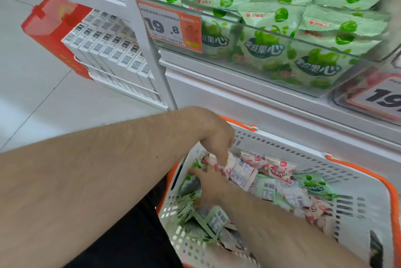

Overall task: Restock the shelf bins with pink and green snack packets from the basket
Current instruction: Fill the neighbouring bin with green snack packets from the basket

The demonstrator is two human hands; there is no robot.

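A white basket (pixel 303 148) with orange handles sits low at the right, holding several pink packets (pixel 280 169) and green packets (pixel 314 185). My left hand (pixel 214 135) reaches down into it, and its curled fingers pinch a pink packet (pixel 227 166). Coming in from the lower right, my right hand (pixel 209 187) lies among the green packets at the basket's left side; it is blurred, so its grip is unclear. Above, a clear shelf bin (pixel 271 31) is stacked with green packets (pixel 321 66). Pink packets show in a second bin (pixel 355 85) at the right edge.
An orange price tag (pixel 171 26) hangs on the green bin's left front, and another tag (pixel 382 96) on the pink bin. A white shelf post (pixel 152 55) stands to the left. Beyond it are white boxes (pixel 112 50) and a red box (pixel 50 26) by the tiled floor (pixel 32 94).
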